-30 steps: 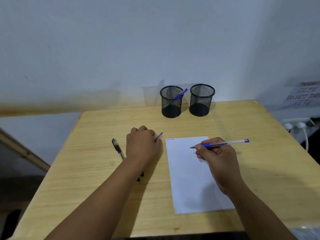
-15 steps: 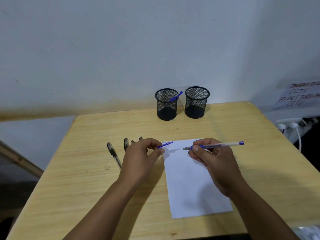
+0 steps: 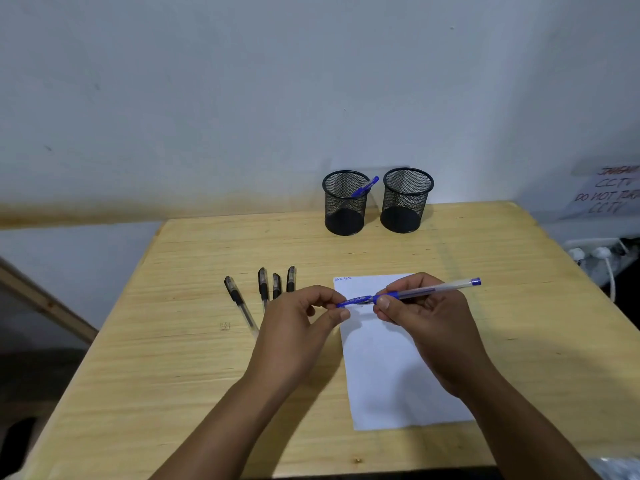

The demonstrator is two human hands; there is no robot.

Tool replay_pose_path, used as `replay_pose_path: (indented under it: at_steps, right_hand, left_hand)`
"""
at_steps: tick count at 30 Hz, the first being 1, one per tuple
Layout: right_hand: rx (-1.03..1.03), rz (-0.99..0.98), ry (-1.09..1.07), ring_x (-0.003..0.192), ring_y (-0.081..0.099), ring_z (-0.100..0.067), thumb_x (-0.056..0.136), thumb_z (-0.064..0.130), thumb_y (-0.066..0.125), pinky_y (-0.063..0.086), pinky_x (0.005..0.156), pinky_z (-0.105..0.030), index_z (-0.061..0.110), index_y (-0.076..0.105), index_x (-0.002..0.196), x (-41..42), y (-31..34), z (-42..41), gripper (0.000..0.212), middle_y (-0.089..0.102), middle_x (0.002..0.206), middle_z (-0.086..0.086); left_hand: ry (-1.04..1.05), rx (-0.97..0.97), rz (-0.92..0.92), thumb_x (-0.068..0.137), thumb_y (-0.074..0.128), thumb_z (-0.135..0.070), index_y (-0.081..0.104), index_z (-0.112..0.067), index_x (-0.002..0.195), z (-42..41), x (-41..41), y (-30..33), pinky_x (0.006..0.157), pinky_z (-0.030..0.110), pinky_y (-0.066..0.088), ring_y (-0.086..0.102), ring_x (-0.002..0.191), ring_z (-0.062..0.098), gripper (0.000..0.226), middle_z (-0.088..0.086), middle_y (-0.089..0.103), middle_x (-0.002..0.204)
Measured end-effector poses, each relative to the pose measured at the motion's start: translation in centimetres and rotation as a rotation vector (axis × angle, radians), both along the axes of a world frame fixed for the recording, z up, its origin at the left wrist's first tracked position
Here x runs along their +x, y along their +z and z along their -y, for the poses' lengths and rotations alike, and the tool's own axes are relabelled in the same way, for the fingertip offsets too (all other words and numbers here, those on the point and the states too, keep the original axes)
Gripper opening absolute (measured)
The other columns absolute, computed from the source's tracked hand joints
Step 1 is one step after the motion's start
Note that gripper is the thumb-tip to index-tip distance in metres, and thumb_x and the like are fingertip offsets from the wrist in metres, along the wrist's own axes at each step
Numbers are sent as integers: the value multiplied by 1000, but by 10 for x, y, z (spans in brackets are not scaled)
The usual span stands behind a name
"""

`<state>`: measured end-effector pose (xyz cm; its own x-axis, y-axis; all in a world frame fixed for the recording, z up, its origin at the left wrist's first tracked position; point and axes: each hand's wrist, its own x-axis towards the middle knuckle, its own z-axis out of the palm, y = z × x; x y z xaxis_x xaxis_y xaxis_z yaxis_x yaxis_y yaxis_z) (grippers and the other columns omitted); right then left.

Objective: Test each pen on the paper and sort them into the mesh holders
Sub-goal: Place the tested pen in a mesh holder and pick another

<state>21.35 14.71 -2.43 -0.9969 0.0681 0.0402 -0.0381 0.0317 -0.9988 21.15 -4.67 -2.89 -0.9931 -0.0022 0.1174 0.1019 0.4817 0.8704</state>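
Four black pens (image 3: 262, 289) lie in a row at left, waiting their test. Our left hand (image 3: 298, 327) pinches the blue cap (image 3: 354, 301); our right hand (image 3: 424, 318) grips the blue pen (image 3: 429, 290) above the paper (image 3: 388, 368), cap meeting tip, so recapping looks underway. Far: left holder (image 3: 344, 204) has one blue pen, right holder (image 3: 407, 200) looks empty.

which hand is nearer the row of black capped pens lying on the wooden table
Left. The left hand sits right at the near ends of the black capped pens, covering part of them. The right hand is farther right, over the white paper sheet.
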Motion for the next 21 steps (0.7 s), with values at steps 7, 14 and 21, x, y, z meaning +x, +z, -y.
replay_pose_path:
  at_steps: [7,14,21]
  right_hand:
    - [-90,27,8,76,75,-23,79,7,80,60,74,-32,20,75,84,3,-8,5,15,77,79,-9]
    - [-136,3,2,74,74,-22,83,5,76,57,69,-22,22,74,81,1,-6,15,17,76,75,-11]
    - [-141,22,-33,79,75,-21,83,10,76,58,71,-22,22,72,87,-9,-6,21,13,78,80,-8]
  left_hand:
    - [-68,1,-26,86,74,-25,73,-36,83,-2,-1,3,63,9,35,48,70,0,12,-26,66,78]
    - [-130,0,-71,91,68,-21,72,-29,85,-1,-5,3,55,14,32,39,55,5,11,-13,56,62]
    - [-75,100,-52,87,71,-21,76,-30,89,-3,-11,3,54,13,35,41,54,4,11,-12,64,67]
